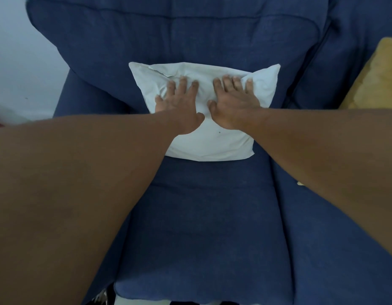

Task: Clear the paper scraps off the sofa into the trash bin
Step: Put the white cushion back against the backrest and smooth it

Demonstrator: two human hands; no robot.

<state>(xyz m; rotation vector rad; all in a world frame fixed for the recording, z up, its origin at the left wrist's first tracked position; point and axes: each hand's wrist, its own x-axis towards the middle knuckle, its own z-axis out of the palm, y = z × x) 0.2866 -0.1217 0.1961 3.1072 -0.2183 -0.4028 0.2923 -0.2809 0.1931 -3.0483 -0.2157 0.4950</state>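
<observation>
Head view, sofa: the blue sofa (204,216) filled the frame, its seat cushion running from the near edge up to the back cushion.
Head view, pillow: a white pillow (212,146) lay at the back of the seat, leaning against the back cushion, its long side running left to right.
Head view, left hand: the left hand (179,106) lay flat on the pillow's left half, fingers spread and roughly straight, pressing into the fabric and gripping nothing.
Head view, right hand: the right hand (233,106) lay flat on the right half, fingers spread wide and dented into the cover, also holding nothing.
Head view, spacing: the two hands sat just beside each other, thumbs near but apart, both equally far forward.
Head view, paper scraps: none could be made out on the visible seat; a small pale yellow bit (300,183) showed just beside the right forearm, too small to tell whether it was paper.
Key relation: if scraps remained, they probably lay under or behind the pillow, straight ahead of both hands, so neither hand was nearer.
Head view, other cushion: a yellow cushion (375,78) stood at the right edge, cut off by the frame.
Hidden: the forearms covered both sides of the seat; the trash bin was not in view.
</observation>
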